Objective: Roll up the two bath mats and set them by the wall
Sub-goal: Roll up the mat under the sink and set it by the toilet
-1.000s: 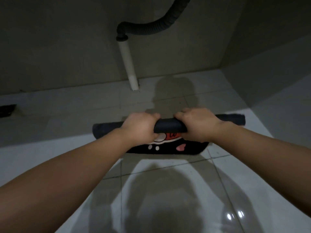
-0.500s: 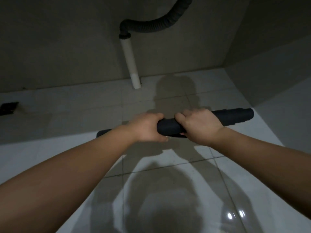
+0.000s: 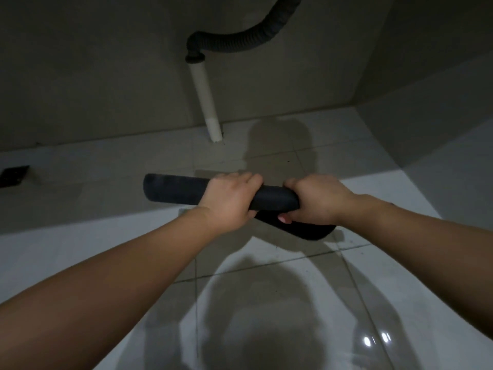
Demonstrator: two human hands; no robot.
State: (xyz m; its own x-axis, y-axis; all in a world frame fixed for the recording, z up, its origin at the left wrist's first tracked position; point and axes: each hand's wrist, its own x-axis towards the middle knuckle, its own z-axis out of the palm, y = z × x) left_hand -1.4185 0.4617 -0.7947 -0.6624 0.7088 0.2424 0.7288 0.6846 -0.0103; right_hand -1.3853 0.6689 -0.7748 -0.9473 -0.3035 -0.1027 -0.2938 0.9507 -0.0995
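A dark bath mat is rolled into a long tube and held above the tiled floor. My left hand grips the roll near its middle. My right hand grips it further right, fingers curled under. The roll's left end sticks out past my left hand. A loose dark flap of the mat hangs below my right hand. Only one mat is in view.
The grey back wall meets the white tiled floor just ahead. A white drain pipe with a black corrugated hose runs down it. A side wall stands on the right. A dark floor drain lies far left.
The printed part of the mat has been rolled in. The roll has shifted left in my hands and tilted, and a flap now hangs under my right hand.
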